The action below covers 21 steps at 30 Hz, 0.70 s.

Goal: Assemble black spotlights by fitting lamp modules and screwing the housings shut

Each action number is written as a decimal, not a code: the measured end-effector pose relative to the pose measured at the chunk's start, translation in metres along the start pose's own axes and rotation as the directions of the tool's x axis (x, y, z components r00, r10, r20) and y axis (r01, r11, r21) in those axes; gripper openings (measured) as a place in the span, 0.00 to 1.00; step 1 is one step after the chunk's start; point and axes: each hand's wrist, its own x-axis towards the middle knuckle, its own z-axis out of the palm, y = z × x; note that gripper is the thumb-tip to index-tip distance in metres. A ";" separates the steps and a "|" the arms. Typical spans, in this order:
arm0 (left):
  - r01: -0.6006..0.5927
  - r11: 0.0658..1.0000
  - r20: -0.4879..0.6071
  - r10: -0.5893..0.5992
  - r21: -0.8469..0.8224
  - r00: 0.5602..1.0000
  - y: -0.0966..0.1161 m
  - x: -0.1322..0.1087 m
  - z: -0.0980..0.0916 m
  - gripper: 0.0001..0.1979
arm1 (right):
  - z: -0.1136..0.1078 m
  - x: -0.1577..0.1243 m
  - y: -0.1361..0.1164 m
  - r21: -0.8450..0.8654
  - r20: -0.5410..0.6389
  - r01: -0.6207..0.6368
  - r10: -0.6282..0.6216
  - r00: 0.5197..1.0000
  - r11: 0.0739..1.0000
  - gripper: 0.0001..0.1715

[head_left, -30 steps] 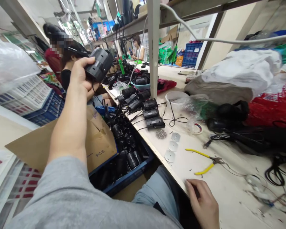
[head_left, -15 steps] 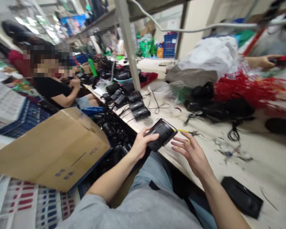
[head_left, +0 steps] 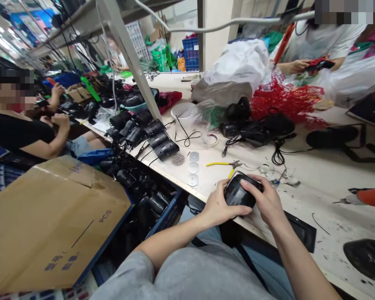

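Note:
A black plastic casing is gripped between my two hands over the front edge of the table. My left hand wraps its left side, thumb along the near side. My right hand holds the right side with the thumb pressed on top. Just beyond the casing lie yellow-handled pliers, one handle partly hidden by it. Three pale metal plates form a row to the left, beside a small round pile of metal bits. A flat black panel lies partly behind my right forearm.
Several black casings with cords stand along the table edge. A large cardboard box is at my left. An orange-handled tool lies at right. Co-workers sit at left and across the table. A metal post rises from the table.
My right hand, open and apart from the casing before, now grips it with my left. The casing has shifted right and turned. My view has swung right.

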 end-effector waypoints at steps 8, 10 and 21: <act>-0.036 0.999 0.001 0.036 -0.013 0.999 -0.018 0.022 0.008 0.40 | -0.070 -0.030 -0.007 -0.310 -0.478 0.385 -0.493 0.727 0.869 0.21; -0.062 0.996 0.032 0.060 0.056 0.998 -0.017 0.028 0.005 0.40 | -0.107 -0.029 -0.009 -0.287 -0.778 0.385 -0.448 0.440 0.877 0.19; -0.402 0.792 0.143 0.381 0.460 0.914 -0.024 0.041 -0.002 0.38 | -0.132 0.023 -0.019 0.092 -0.524 0.455 -0.346 0.778 0.886 0.28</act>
